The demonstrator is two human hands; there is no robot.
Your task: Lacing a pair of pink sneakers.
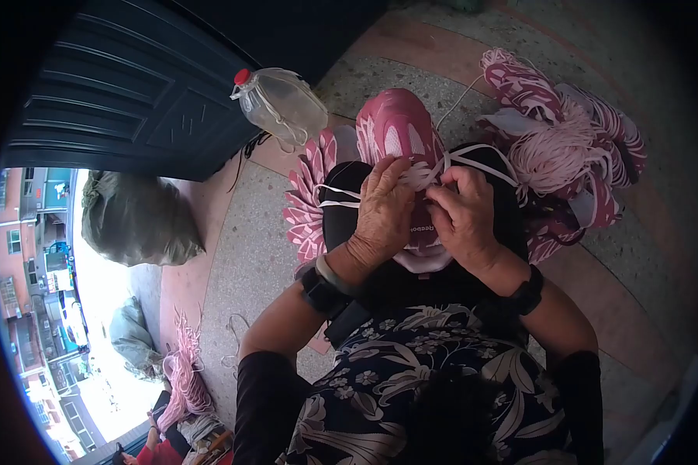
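A pink and white shoe upper lies across my lap, its toe pointing away from me and its pale heel collar close to my body. My left hand is closed over its left side, fingers bent near the lacing. On the other side my right hand pinches at the lacing; the fingertips partly hide what they hold, which looks like a lace. A white shoelace runs from the upper over my right knee. Another white lace loop lies over my left knee.
A fanned stack of pink uppers sits left of my lap. Right of it is a heap of uppers and pale laces. A clear jug with a red cap, a dark door, a full sack and a pink lace bundle stand around.
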